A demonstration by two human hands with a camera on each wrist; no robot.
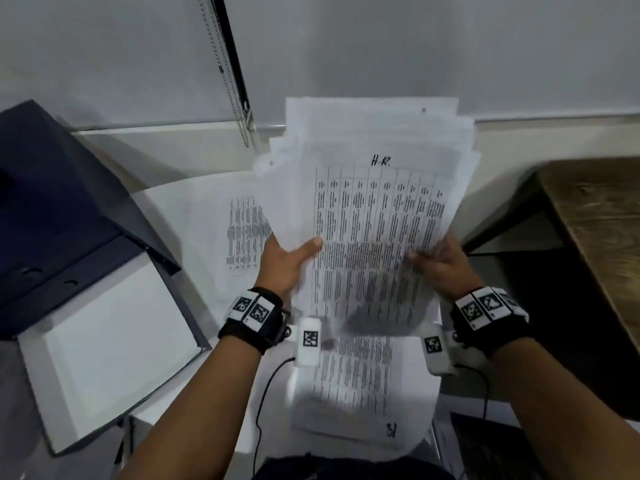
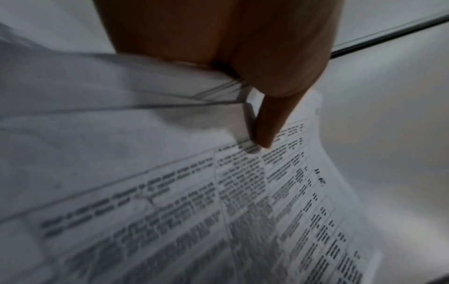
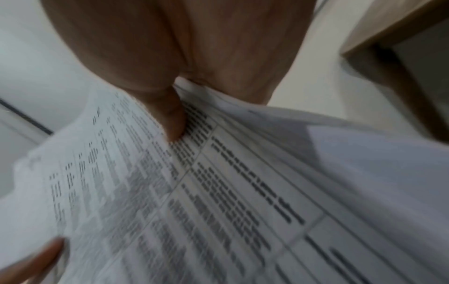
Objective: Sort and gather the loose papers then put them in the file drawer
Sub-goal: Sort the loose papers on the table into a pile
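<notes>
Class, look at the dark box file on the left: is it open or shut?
Open. The box file's dark lid is swung back, exposing its white interior.

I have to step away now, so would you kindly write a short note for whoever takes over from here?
Left hand and right hand both grip the uneven stack of papers, top sheet marked "H.R.", held above the desk.
More loose sheets lie on the white desk beneath.
The open blue box file sits to the left with white paper inside.
Done: most papers gathered.
Left: square the stack, collect the remaining sheets, file them. No drawer in view.
</notes>
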